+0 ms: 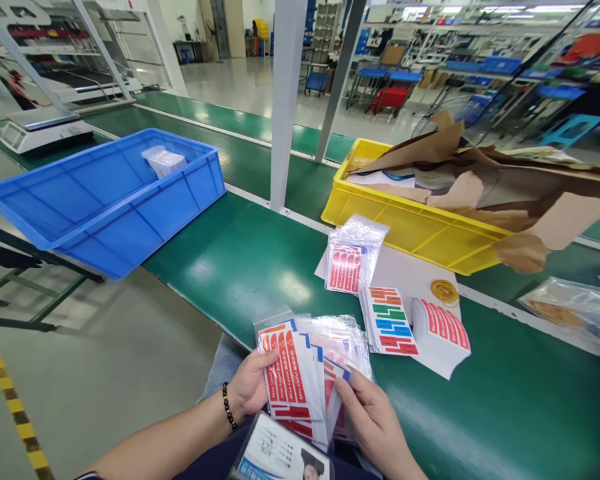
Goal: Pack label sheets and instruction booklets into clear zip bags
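My left hand [253, 380] grips a fanned stack of clear bags with label sheets [293, 373], its thumb over the red "Max Level / Min Level" print. At the stack's right side, my right hand [373, 417] pinches the edge of a bagged sheet between thumb and fingers. More clear bags [350, 333] lie behind the stack at the table edge. Just beyond are a pile of multicoloured label sheets [389, 320], a curved pile of red label sheets [441, 333] and a heap of filled clear bags [355, 257].
A blue bin [180, 193] with a white packet [164, 161] inside stands at the left. A yellow bin [405, 237] of torn brown paper [500, 180] stands at the back right. Rubber bands [445, 291] lie near the labels on the green table [220, 260]. A white scale [45, 130] sits far left.
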Action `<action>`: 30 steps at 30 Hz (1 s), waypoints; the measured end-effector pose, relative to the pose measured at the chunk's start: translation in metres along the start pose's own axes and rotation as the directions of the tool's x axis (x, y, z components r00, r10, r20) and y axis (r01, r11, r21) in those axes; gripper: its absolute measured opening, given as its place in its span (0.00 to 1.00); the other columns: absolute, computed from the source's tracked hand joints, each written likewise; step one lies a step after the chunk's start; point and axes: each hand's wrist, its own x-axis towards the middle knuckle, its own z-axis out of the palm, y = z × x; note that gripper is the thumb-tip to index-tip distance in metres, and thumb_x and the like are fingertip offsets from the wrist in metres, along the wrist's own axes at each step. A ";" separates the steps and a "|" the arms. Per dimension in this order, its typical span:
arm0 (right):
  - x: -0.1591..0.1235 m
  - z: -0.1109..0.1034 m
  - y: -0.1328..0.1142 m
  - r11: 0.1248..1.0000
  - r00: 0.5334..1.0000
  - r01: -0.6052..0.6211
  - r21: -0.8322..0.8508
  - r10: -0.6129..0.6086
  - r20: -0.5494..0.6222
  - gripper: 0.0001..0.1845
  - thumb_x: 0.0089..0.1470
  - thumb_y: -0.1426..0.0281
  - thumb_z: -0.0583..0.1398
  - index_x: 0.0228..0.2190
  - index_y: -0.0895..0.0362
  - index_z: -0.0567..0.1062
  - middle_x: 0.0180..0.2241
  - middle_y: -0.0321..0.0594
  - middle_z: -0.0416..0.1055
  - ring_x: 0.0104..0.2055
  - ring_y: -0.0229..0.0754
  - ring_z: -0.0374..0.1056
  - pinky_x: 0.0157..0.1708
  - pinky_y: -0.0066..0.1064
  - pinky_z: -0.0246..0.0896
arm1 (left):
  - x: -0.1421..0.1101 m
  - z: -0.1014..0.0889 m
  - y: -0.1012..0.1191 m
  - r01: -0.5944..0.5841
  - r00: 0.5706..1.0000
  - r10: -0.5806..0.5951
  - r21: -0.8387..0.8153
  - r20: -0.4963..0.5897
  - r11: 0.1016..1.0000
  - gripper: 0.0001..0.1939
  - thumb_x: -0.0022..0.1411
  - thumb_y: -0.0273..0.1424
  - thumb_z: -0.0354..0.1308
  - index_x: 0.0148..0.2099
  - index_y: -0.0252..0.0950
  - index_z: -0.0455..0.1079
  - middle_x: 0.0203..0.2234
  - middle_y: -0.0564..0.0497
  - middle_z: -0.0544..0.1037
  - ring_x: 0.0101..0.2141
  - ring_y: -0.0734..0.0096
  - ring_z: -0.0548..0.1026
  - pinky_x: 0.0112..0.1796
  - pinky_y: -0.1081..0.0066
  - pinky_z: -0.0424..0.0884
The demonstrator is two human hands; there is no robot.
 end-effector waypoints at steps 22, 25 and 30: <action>0.000 -0.011 0.007 0.981 0.972 -0.101 0.165 0.133 -0.192 0.19 0.50 0.63 0.56 0.44 0.56 0.66 0.34 0.43 0.71 0.33 0.44 0.67 0.32 0.32 0.64 | -0.002 0.004 0.003 -0.028 1.000 0.029 -0.031 0.009 0.999 0.18 0.54 0.25 0.51 0.49 0.30 0.64 0.41 0.39 0.73 0.43 0.54 0.70 0.49 0.51 0.56; 0.002 -0.017 0.014 1.000 0.915 -0.017 0.011 0.020 -0.402 0.23 0.47 0.65 0.58 0.47 0.54 0.62 0.46 0.46 0.65 0.45 0.47 0.62 0.45 0.38 0.58 | -0.002 0.003 0.003 -0.049 0.999 0.050 -0.025 0.018 0.998 0.19 0.54 0.25 0.51 0.49 0.30 0.63 0.43 0.39 0.72 0.45 0.54 0.69 0.50 0.51 0.55; -0.001 0.000 0.009 0.998 0.985 0.013 -0.065 -0.024 -0.171 0.23 0.51 0.65 0.55 0.49 0.54 0.61 0.39 0.43 0.69 0.42 0.44 0.65 0.43 0.35 0.60 | -0.002 0.003 0.000 -0.044 0.999 0.043 0.035 0.032 0.998 0.17 0.54 0.24 0.51 0.48 0.28 0.64 0.43 0.38 0.71 0.44 0.54 0.69 0.50 0.51 0.55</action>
